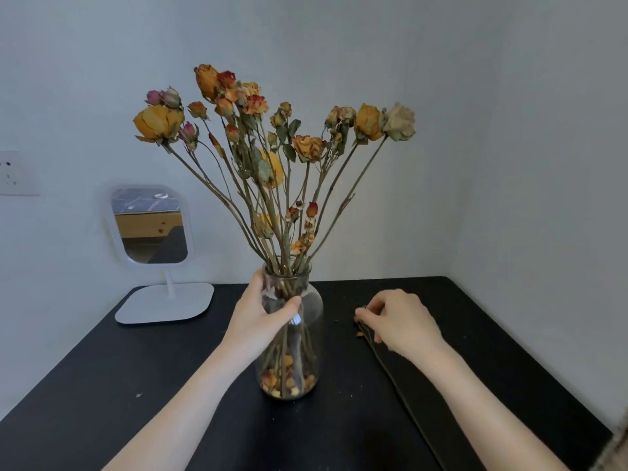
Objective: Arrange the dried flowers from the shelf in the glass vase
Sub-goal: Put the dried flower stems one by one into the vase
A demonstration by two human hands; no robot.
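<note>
A clear glass vase (307, 355) stands on the black table (136, 385), with loose petals at its bottom. Several dried flowers (272, 137), yellow, orange and pink roses on long stems, fan out of its neck. My left hand (258, 314) grips the vase around its neck and shoulder. To the right, my right hand (396, 321) pinches the top of a thin dried stem (390, 372) that lies on the table and runs toward the front right edge. Its flower end is mostly hidden by my fingers.
A white stand mirror (149, 229) sits at the back left, its flat base (166, 302) on the table. A wall socket (13, 173) is at the far left. Walls close the back and right sides. Small petal crumbs (359, 333) lie near my right hand.
</note>
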